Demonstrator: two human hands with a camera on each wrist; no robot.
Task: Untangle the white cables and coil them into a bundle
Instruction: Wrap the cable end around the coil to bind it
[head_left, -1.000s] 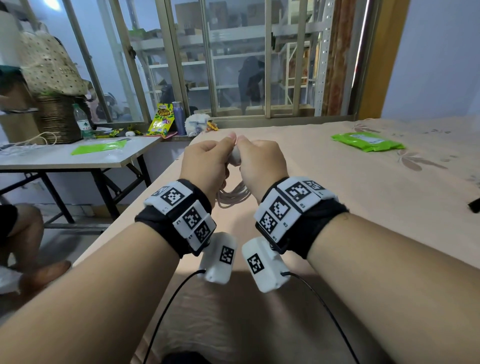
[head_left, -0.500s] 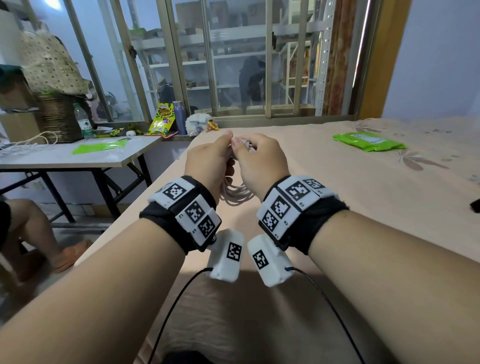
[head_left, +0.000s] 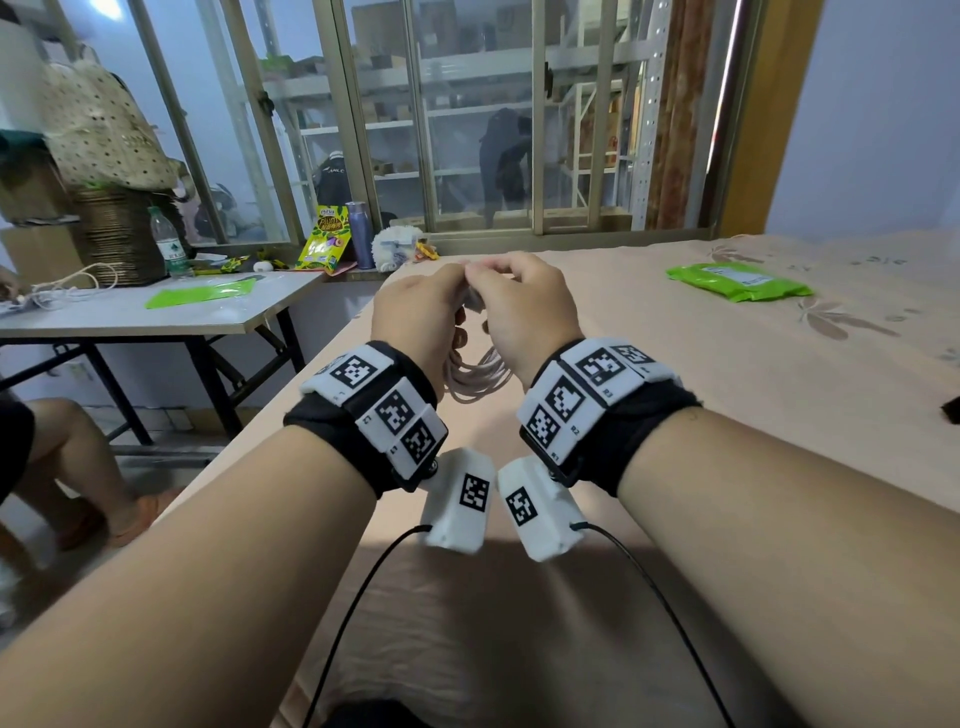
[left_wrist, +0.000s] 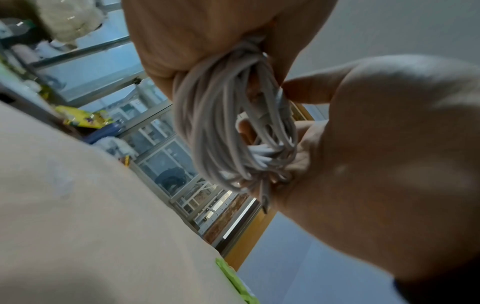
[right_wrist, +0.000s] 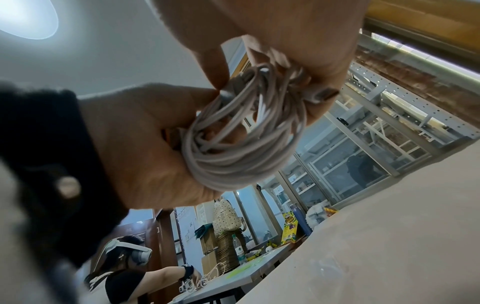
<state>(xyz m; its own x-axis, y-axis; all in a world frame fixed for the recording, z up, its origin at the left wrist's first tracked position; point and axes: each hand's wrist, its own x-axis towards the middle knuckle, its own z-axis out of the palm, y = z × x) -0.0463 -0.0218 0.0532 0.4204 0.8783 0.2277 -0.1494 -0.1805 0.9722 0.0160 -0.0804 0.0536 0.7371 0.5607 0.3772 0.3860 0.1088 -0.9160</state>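
Note:
A coil of white cables (head_left: 477, 378) hangs between my two hands above the beige cloth surface (head_left: 675, 415). My left hand (head_left: 453, 289) grips the top of the coil, fingers curled round several loops (left_wrist: 221, 123). My right hand (head_left: 493, 283) holds the same bundle from the other side, with the fingers curled round the strands (right_wrist: 233, 156). In the right wrist view, fingertips (right_wrist: 322, 96) press on the top of the coil. A white plug end (left_wrist: 262, 153) sticks out inside the loops. The hands touch each other at the thumbs.
A green packet (head_left: 737, 280) lies on the cloth to the far right. A grey folding table (head_left: 156, 317) stands to the left with a green sheet, a bottle and more white cables. A seated person's leg (head_left: 67, 457) is beside it. The window (head_left: 467, 130) is behind.
Both hands stay together on the coil, and the fingers have shifted a little at its top. The seated person's leg on the left has moved.

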